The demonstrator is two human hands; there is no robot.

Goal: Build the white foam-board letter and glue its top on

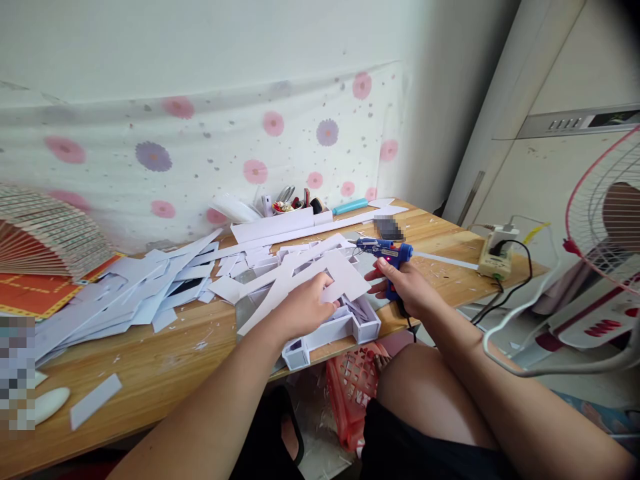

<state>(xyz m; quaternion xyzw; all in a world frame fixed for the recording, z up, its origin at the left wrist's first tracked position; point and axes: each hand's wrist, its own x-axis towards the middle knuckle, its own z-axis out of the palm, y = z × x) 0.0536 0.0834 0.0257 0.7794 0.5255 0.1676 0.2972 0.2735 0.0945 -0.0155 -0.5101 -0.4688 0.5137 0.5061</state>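
Observation:
My right hand (406,288) is wrapped round the handle of a blue hot glue gun (384,249), whose nozzle points left over the white pieces. A small red light glows on the gun. My left hand (311,303) is closed on the edge of a flat white foam board piece (345,272); some of its fingers are hidden behind the piece. Beneath it, at the table's front edge, stands a white foam board model (337,331) with low walls and small compartments. The model's far part is covered by loose boards.
White board offcuts (150,287) are heaped on the wooden table (210,380) at left, near a folding fan (50,230). A phone (389,228), a power strip (495,257) with cords and an electric fan (607,207) are at right. Below is a pink basket (350,380).

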